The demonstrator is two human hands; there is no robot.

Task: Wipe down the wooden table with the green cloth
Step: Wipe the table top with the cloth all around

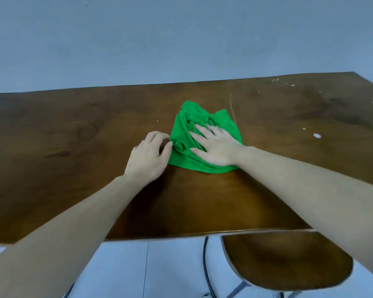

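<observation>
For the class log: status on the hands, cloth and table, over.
Right hand flat on green cloth, pressing. Left hand curled at cloth's left edge. Wooden table: white specks far right, nothing blocking.
</observation>
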